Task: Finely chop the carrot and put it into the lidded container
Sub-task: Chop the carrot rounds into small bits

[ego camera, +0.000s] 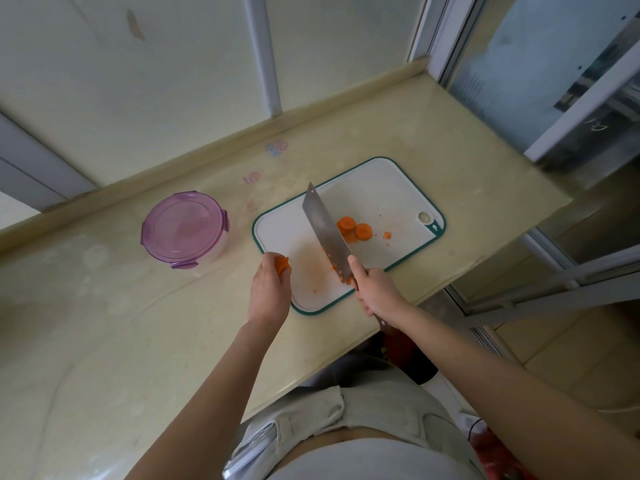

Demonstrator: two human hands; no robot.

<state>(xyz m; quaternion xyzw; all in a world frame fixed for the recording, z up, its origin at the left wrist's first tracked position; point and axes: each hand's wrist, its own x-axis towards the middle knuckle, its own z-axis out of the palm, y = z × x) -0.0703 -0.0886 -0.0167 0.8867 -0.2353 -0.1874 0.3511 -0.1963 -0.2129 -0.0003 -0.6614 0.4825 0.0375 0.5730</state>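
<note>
The right hand (375, 289) grips a cleaver (325, 233) over the cutting board (391, 178); the left hand (270, 289) pinches carrot pieces (282, 264). A lidded container (183, 230) stands left on the tabletop (104, 323).

The right hand (375, 289) covered most of the knife (325, 233) handle. The left hand (270, 292) hid all but the far end of a carrot piece (282, 264). The blade hid part of the carrot slices (353, 228). The tinted lid (183, 226) obscured the inside of the container (221, 249).

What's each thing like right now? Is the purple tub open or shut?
Lidded container: shut, lid on.
Knife: gripped by right hand, carrot bits on blade.
Carrot piece: held in left hand.
Carrot slices: lying on cutting board, in thick rounds.
</note>
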